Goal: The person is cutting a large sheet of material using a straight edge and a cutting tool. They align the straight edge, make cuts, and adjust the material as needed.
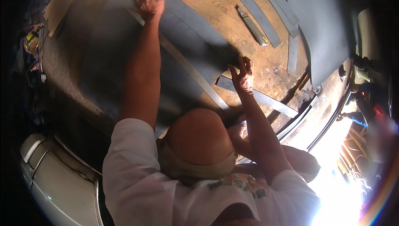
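My left hand [149,2] lies with its fingers spread on the far part of a dark grey strip [187,26] of sheet material. My right hand [244,78] is beside the strip's near right end, fingers apart and slightly bent, holding nothing that I can see; whether it touches the strip I cannot tell. A long, narrow straightedge [189,70] runs diagonally along the strip's left side. Left of it a wide dark sheet [112,55] spreads out, partly in shadow. A short grey strip [270,101] passes close to my right wrist.
On the worn wooden board [216,3] lies a utility knife [252,25]. Curved-looking grey strips [253,8] and a large grey sheet [326,22] lie to the right. A piece of cardboard [60,6] is far left. Another person [370,105] is at the right edge. A pale panel [62,188] stands lower left.
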The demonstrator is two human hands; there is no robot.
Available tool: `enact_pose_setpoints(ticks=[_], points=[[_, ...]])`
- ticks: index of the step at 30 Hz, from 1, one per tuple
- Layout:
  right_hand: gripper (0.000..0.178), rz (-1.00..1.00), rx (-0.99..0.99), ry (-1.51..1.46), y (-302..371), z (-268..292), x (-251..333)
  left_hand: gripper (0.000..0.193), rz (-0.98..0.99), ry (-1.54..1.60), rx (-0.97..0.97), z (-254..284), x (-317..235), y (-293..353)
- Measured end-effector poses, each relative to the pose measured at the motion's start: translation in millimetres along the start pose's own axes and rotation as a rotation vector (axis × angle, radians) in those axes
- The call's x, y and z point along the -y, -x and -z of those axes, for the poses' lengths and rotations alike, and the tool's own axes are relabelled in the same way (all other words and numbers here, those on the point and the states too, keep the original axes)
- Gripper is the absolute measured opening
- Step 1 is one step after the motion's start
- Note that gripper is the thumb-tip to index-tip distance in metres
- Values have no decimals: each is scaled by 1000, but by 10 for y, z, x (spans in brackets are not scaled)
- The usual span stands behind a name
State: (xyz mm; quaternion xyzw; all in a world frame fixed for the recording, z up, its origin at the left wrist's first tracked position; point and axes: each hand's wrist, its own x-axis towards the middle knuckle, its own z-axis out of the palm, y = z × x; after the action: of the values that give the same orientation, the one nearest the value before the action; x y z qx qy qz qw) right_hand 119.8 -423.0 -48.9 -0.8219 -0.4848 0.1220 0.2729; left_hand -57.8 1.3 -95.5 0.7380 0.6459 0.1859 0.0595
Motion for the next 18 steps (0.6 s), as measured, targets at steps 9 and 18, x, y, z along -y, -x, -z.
enact_pose_setpoints(ticks=[9,18], points=[[62,-101,55,-108,-40,89,-3,106,-24,54,-24,79,7,-21],[58,-167,81,-103,10,52,-76,108,45,-73,21,150,-149,-6]])
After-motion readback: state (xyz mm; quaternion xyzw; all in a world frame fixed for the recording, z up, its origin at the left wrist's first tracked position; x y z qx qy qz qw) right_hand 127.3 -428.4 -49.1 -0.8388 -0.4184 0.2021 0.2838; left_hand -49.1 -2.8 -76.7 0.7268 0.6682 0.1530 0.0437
